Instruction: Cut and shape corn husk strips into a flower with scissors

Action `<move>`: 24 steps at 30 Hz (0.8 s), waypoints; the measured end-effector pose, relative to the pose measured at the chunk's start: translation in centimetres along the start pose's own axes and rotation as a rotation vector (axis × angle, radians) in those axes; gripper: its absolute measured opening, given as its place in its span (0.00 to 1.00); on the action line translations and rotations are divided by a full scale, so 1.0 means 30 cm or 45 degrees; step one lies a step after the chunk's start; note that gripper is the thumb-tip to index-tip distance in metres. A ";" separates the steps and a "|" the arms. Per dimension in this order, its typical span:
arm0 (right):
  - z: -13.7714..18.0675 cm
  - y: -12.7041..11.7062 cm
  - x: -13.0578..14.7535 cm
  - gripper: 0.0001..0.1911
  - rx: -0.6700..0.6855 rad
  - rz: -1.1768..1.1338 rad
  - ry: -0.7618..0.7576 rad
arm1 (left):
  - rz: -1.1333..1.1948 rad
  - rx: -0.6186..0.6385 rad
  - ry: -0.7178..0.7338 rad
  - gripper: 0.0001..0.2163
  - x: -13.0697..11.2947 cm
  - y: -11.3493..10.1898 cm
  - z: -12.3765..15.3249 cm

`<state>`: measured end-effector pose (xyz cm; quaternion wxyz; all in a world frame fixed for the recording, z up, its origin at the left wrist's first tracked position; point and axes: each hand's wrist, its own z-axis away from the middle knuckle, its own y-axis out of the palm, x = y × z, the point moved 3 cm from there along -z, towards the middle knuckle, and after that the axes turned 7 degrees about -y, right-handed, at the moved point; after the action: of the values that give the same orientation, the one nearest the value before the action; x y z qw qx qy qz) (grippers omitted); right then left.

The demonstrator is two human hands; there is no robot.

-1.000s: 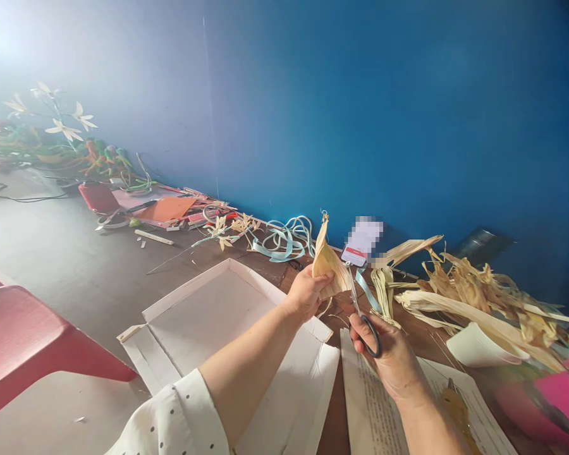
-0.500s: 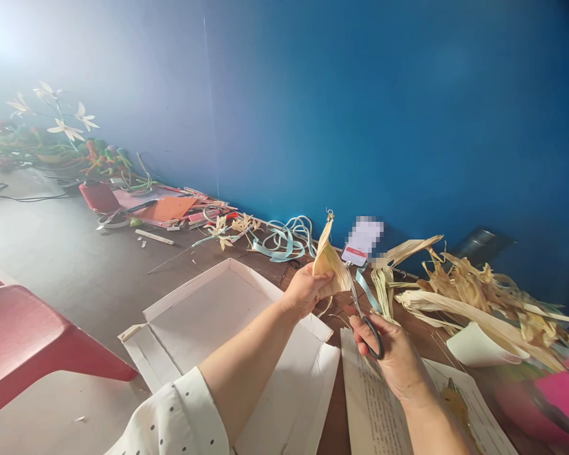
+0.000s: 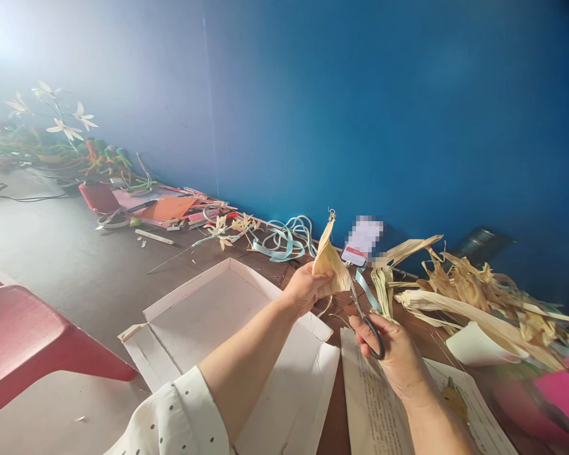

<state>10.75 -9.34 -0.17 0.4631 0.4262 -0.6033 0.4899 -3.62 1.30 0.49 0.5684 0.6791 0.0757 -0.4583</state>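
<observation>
At your far left a red chair [image 3: 23,341] stands by the table [image 3: 66,253], which is bare there up to the craft scraps along the blue wall [image 3: 360,114]. Next lies a flattened white box [image 3: 208,316], its low rim raised on the far sides. Your left hand [image 3: 306,291] is closed, thumb and fingers pinching the lower edge of a dried husk [image 3: 329,262] held upright above the box's far corner. Your right hand [image 3: 393,354] is curled through the black loops of scissors [image 3: 366,319], whose blades meet the husk's lower right edge. Beneath that hand lies a printed sheet [image 3: 370,404], its lines too small to read. To the right, a husk pile [image 3: 478,291] crowds the table.
</observation>
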 end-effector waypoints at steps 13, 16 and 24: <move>0.006 -0.007 -0.010 0.20 0.027 -0.040 0.058 | -0.063 -0.003 -0.013 0.21 -0.006 0.003 0.005; 0.007 -0.010 -0.017 0.20 0.032 -0.105 0.081 | -0.110 0.030 -0.041 0.21 -0.001 0.002 0.005; 0.003 -0.011 -0.012 0.19 0.035 -0.126 0.096 | -0.197 0.092 -0.077 0.22 0.012 -0.003 0.002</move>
<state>11.12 -9.44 -0.48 0.5032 0.4432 -0.5568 0.4903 -3.51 1.12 0.17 0.5085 0.6771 0.0940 -0.5236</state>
